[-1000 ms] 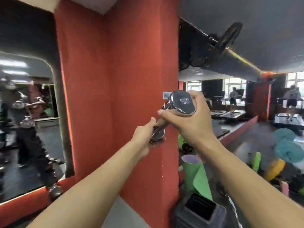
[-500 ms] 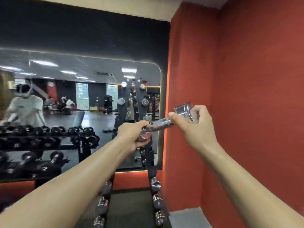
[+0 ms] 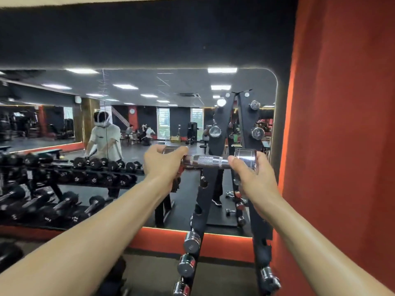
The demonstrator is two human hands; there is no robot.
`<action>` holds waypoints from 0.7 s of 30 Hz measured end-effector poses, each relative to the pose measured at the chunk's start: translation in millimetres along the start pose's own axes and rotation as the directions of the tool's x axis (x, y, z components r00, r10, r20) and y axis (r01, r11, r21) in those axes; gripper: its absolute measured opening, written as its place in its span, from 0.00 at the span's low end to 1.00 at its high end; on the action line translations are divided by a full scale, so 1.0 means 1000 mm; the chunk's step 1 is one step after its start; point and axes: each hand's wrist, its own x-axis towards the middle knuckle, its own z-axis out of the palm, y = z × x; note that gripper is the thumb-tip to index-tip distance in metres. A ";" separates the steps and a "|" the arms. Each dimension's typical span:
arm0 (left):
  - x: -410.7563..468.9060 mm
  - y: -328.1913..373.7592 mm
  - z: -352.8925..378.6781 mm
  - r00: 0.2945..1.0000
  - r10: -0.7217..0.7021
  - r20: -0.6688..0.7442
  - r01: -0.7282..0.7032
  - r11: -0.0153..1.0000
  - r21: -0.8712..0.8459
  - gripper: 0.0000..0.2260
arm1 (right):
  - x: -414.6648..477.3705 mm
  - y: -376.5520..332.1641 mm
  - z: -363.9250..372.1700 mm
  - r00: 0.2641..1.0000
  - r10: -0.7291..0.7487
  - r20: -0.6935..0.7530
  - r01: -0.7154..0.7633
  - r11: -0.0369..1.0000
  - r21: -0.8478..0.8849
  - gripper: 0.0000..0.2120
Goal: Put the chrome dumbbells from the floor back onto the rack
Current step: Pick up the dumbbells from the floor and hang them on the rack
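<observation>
I am holding both arms out ahead, forearms bare. My left hand (image 3: 162, 165) is curling round the left end of the chrome dumbbell (image 3: 208, 161); my right hand (image 3: 252, 176) is gripping its right end, thumb pointing toward its middle.

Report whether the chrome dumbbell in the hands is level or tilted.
Roughly level. The chrome dumbbell lies horizontal before the rack, the left hand gripping one head and the right hand the other at near-equal height.
</observation>
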 end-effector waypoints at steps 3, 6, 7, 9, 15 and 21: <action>0.042 -0.010 0.024 0.996 0.070 -0.061 -0.069 0.998 0.010 0.22 | 0.056 0.028 0.007 0.998 -0.031 0.052 0.030 0.999 0.018 0.18; 0.088 -0.017 0.048 0.993 0.094 -0.074 -0.091 0.995 0.044 0.16 | 0.102 0.056 0.016 0.993 -0.025 0.119 0.023 1.000 0.011 0.16; 0.102 -0.019 0.055 0.991 0.101 -0.090 -0.096 0.994 0.057 0.18 | 0.118 0.068 0.019 0.990 -0.027 0.136 0.029 1.000 -0.011 0.16; 0.130 -0.026 0.069 0.987 0.116 -0.111 -0.107 0.991 0.083 0.27 | 0.144 0.087 0.025 0.987 -0.050 0.151 0.058 0.997 -0.047 0.18; 0.204 -0.062 0.096 0.995 0.093 -0.047 -0.086 0.987 0.136 0.09 | 0.192 0.129 0.043 0.995 -0.001 0.103 0.034 0.946 -0.323 0.28; 0.280 -0.108 0.120 0.997 0.057 0.051 -0.063 0.990 0.125 0.14 | 0.215 0.158 0.077 1.000 0.019 -0.010 -0.021 0.920 -0.392 0.29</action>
